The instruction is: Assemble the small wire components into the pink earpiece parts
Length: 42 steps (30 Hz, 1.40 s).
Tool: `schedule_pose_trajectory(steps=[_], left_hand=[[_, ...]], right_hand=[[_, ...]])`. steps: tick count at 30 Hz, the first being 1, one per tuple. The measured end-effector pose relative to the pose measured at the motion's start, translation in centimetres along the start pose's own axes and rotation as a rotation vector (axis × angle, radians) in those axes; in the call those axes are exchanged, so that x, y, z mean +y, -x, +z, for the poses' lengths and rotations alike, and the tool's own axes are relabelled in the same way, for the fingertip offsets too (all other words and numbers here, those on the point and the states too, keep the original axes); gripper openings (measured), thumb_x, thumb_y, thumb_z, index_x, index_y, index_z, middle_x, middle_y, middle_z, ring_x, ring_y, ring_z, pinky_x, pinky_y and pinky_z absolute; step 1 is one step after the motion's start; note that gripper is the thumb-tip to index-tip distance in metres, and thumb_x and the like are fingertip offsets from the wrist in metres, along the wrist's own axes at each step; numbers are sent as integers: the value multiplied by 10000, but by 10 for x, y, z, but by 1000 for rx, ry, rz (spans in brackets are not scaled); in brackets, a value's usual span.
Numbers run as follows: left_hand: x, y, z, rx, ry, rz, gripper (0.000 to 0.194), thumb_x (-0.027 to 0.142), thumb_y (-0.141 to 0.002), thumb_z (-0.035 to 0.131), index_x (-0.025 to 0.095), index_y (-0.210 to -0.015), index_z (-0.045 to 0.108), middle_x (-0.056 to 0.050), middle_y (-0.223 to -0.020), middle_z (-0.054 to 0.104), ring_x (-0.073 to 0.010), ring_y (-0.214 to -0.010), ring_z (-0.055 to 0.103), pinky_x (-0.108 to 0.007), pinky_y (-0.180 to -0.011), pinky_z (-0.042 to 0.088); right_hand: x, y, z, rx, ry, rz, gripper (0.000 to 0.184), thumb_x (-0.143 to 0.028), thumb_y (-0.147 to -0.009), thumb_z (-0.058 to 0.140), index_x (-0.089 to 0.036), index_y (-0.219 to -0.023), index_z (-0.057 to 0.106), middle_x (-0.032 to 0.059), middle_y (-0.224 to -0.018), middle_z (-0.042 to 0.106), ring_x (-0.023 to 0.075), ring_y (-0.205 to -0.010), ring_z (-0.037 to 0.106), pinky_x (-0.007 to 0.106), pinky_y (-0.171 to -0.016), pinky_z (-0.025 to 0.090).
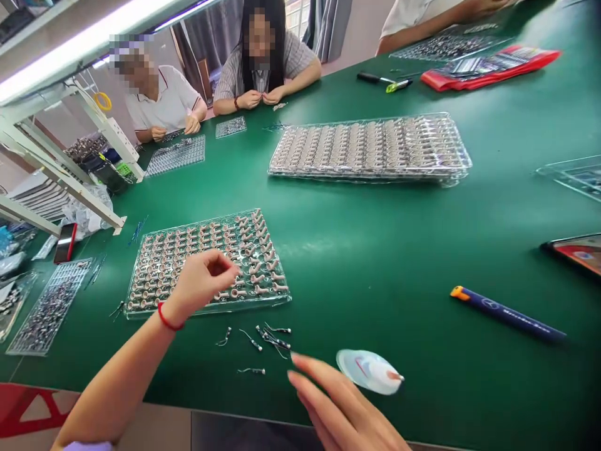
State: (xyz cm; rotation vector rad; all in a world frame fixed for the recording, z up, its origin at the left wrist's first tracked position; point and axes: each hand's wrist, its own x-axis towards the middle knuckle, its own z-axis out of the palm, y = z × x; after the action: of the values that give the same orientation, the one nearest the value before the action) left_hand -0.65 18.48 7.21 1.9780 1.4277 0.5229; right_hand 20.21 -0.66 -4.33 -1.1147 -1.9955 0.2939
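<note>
A clear plastic tray (282, 297) holds rows of beige, earbud-shaped shells with short stems. Over its front middle is my left hand (204, 282), thumb and forefinger curled into a pinch; whether a small part sits in that pinch is hidden. My right hand (345, 404) hovers lower, fingers stretched out and apart, with nothing visible in them. Just beyond its fingertips lies a cluster of small dark circuit boards with wires (277, 340). One similar wired board (253, 371) lies left of the fingertips. Beside that hand rests a whitish translucent oval piece (369, 371) with a pinkish tip.
A stack of filled clear trays (370, 178) stands farther back. Right lies a blue pen-like tool (511, 318) with an orange end, near a dark-edged phone (575, 252). Left are a tray of tiny parts (49, 307) and a white shelf frame (101, 207). Several people work across the table.
</note>
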Motion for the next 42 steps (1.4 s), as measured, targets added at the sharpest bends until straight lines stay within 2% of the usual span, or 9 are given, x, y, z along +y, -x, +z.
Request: schedule_pose_trajectory(steps=[5,9,13,18,22,26,33,39,42], left_hand=[[-6,87,25,-36,522,-126,268,241,-722,743,191,-981,693,-28,-804,693,-152,-724,659,-246,-642,540],[-18,132,48,29,682,-181,64,228,-714,776,204,-772,767,-26,-822,625,-113,-679,608,-214,-599,505],[-23,159,72,80,926,-275,79,264,-695,814,215,-740,772,-47,-889,663,-144,-753,641,-268,-715,535],[-14,166,93,152,917,-292,100,296,-690,828,213,-698,773,-33,-751,640,-116,-670,577,-212,-595,477],[-3,158,101,134,934,-293,169,341,-651,853,254,-789,807,-26,-757,595,-117,-671,562,-214,-568,477],[3,153,105,31,1036,-313,210,394,-637,855,263,-796,813,-20,-772,575,-91,-587,541,-222,-515,479],[4,154,112,30,1127,-285,116,316,-655,854,244,-713,783,-8,-736,578,-83,-568,530,-195,-484,455],[12,161,114,200,891,-165,96,341,-702,820,260,-727,775,-16,-703,595,-116,-595,555,-223,-512,456],[16,166,109,308,660,-37,33,307,-749,785,279,-766,777,-17,-682,614,-125,-587,577,-224,-501,461]], right_hand=[[7,-42,32,78,289,141,549,44,-864,260,-82,-1304,564,215,-1250,623,316,-1133,616,495,-888,572],[16,-46,40,67,264,193,398,-18,-903,322,-79,-1101,661,222,-1061,666,337,-989,633,526,-835,563],[12,-48,31,86,169,212,282,-127,-966,368,-152,-981,648,161,-952,675,287,-889,648,454,-772,576],[-17,-41,5,9,-130,251,183,-240,-992,426,-206,-956,603,53,-848,691,163,-760,674,245,-675,576],[-34,-36,-10,-216,-830,655,253,-436,-945,511,-209,-917,618,32,-808,675,154,-733,655,239,-666,557],[-31,-37,-15,-298,-1101,883,403,-593,-829,609,-190,-808,595,1,-665,607,140,-631,579,261,-623,510],[-35,-29,-19,-196,-1155,951,343,-535,-810,673,-194,-819,643,-4,-666,626,129,-624,577,239,-620,502],[-41,-18,-13,78,-805,564,33,-239,-839,675,-234,-836,708,15,-727,691,142,-654,642,202,-604,534],[-42,-17,-13,105,-726,591,24,-237,-824,690,-233,-809,709,11,-695,692,134,-609,636,190,-566,526]])
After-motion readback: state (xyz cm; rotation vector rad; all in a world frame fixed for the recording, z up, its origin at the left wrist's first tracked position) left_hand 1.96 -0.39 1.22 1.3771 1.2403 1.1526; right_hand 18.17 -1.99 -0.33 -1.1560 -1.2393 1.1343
